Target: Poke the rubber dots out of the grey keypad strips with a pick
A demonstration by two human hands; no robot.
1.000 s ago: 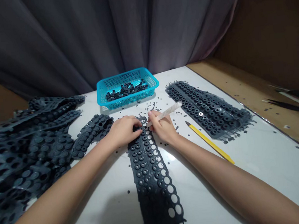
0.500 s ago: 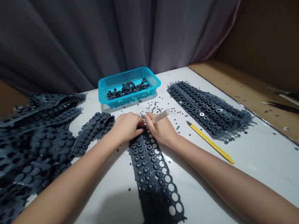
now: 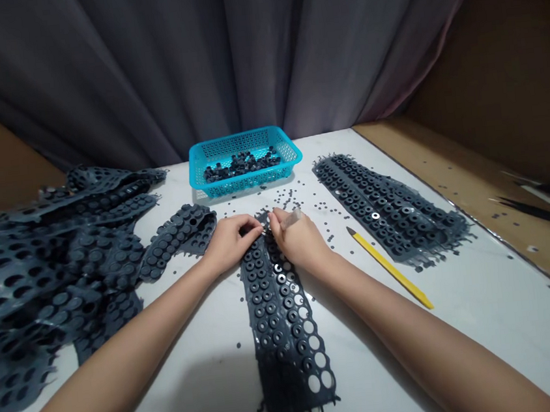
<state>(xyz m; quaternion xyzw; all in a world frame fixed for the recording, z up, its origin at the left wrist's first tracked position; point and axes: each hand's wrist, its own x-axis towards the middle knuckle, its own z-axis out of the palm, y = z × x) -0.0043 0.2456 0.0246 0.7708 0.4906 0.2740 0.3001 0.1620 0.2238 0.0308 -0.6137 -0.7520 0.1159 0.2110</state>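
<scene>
A long dark rubber sheet (image 3: 282,323) studded with small round buttons lies on the white table (image 3: 462,304), running away from me. Several holes along its right edge are punched out. My left hand (image 3: 229,240) is closed, its fingers pinching the sheet's far end. Right beside it, my right hand (image 3: 295,236) is closed around a thin white stick (image 3: 294,217) held over that same end; only a short blurred bit of the stick shows.
A blue mesh basket (image 3: 245,160) holding several loose dark rubber buttons stands behind the hands. A big heap of rubber sheets (image 3: 40,270) fills the left side; another sheet (image 3: 393,206) lies right. A yellow pencil (image 3: 390,269) lies between. Tiny rubber discs (image 3: 298,200) are scattered about.
The white stick in my right hand has swung from lying out to the right to pointing almost away from me. Both hands stay at the sheet's far end. The camera has shifted slightly.
</scene>
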